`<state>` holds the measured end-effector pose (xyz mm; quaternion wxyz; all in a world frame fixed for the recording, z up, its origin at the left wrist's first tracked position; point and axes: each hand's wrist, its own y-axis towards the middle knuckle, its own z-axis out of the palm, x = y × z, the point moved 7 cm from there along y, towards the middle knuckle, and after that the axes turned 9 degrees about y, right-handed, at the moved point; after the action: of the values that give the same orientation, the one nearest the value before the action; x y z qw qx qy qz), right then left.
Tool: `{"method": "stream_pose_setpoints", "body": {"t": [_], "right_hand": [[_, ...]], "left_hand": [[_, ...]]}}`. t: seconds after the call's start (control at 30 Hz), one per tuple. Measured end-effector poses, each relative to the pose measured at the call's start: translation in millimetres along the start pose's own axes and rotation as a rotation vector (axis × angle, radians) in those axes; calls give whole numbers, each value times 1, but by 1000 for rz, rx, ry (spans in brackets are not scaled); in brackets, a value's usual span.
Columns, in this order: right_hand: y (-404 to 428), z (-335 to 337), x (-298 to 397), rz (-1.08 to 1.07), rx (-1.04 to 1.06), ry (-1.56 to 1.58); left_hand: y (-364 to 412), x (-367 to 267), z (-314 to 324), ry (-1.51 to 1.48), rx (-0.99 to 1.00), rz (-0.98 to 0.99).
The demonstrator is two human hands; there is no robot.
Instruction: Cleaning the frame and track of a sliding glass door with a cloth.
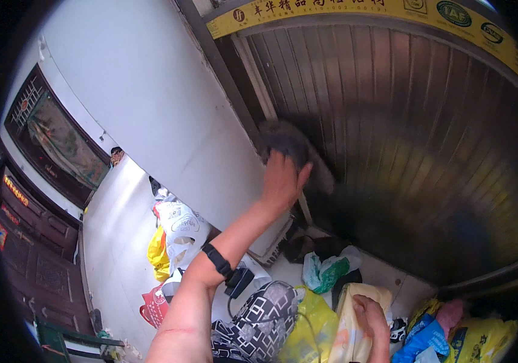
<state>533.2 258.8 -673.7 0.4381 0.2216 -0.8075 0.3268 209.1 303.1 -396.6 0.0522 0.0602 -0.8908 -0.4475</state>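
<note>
My left hand (284,179) is raised, with its fingers on a dark, long object (293,140). Blur hides what exactly this object is. It is in front of the edge between a white panel (150,90) and a ribbed metal shutter door (377,113). Lower right, my right hand (370,315) lies against a cream plastic bag (347,326) with its fingers bent; whether they grip it is unclear. Left of that bag are a yellow plastic bag (311,324) and black cloth with a white square pattern (265,317). A strap with a small black device (239,282) circles my left forearm.
Green-and-white plastic bags (327,272) lie by the shutter's foot. Blue (424,338) and yellow (485,338) bags are at lower right. More bags, white (181,231) and red (155,306), lie beyond my left arm. Dark wooden doors (43,267) stand at far left.
</note>
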Motion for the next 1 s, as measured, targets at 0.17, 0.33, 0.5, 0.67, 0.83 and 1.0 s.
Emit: {"method": "stream_pose_setpoints", "body": {"t": [0.17, 0.33, 0.5, 0.67, 0.83, 1.0], "right_hand": [[10, -2, 14, -65, -37, 106], [8, -18, 56, -125, -101, 96], [13, -17, 61, -181, -64, 78], [10, -4, 31, -106, 3, 58], [10, 16, 16, -66, 67, 31], [13, 13, 12, -61, 52, 49]], "left_hand": [[20, -10, 3, -30, -164, 41], [131, 14, -31, 71, -275, -22], [65, 13, 15, 98, -330, 66], [-85, -16, 93, -51, 131, -106], [-150, 27, 145, -961, 235, -1093], [-124, 14, 150, -1390, 277, -1749]]}}
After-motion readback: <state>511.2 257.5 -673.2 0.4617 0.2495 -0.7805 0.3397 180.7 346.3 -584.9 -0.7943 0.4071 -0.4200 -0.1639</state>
